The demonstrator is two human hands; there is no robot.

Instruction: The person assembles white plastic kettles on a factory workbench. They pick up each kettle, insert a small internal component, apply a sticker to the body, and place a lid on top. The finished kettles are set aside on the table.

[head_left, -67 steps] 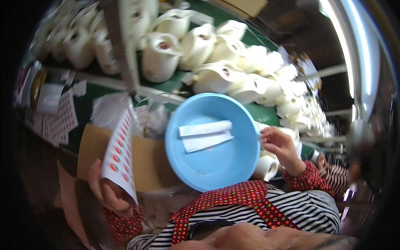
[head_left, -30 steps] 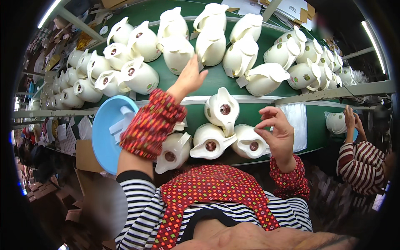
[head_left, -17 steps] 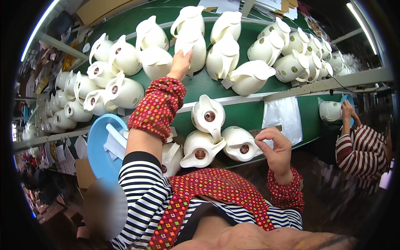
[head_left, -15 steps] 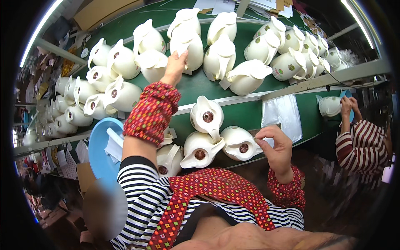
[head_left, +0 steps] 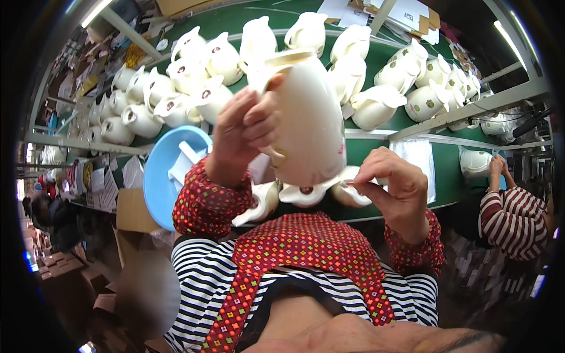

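A cream-white jug hangs raised in front of my chest. My left hand is wrapped round its handle, at the jug's left side. Just right of the jug, my right hand pinches thumb and forefinger together. A tiny pale piece shows at those fingertips, too small to name. Below the raised jug, several more white jugs stand close to me, among them one with a brown round centre in its top; the raised jug partly hides them.
Rows of white jugs cover the green bench. A blue basin with white pieces is at the left. A stack of clear plastic bags lies to the right. At far right, a co-worker in striped sleeves handles another jug.
My left hand has lifted a jug off the far row and brought it close to me. My right hand keeps its pinch and has shifted slightly. The view has turned a little.
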